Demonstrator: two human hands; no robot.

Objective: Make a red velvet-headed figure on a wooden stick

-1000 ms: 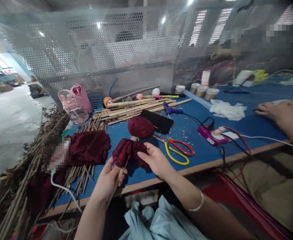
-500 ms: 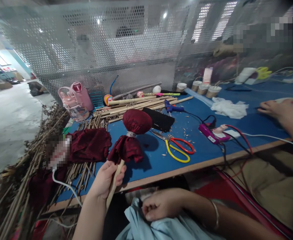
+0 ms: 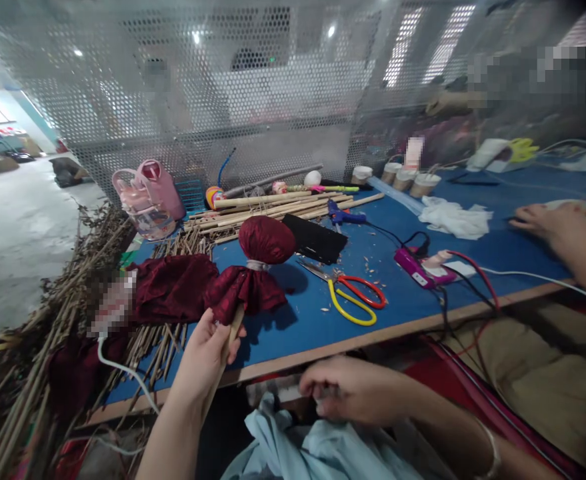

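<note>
My left hand [image 3: 217, 343] is closed around a wooden stick [image 3: 235, 323]. The stick's top carries a round head wrapped in dark red cloth [image 3: 267, 240], tied below with a pale band [image 3: 258, 265]. Under the band the loose cloth flares out like a skirt above my fingers. My right hand [image 3: 340, 390], slightly blurred, is over my lap below the table edge with its fingers curled in. What they hold, if anything, is hidden. Beneath it lies light blue cloth [image 3: 293, 447]. Scissors [image 3: 355, 297] with one red and one yellow handle lie open on the table.
More dark red cloth [image 3: 173, 287] and dry stalks [image 3: 27, 340] lie on the left. Behind are wooden sticks [image 3: 273, 207], black material [image 3: 317, 239] and a blue glue gun [image 3: 343, 215]. A purple power strip [image 3: 415, 268] trails cables. A co-worker's hand [image 3: 553, 223] rests at right.
My right hand has lifted off the blue cloth and moved up and to the right. The wrapped stick in my left hand has shifted slightly left, its cloth skirt spreading wider.
</note>
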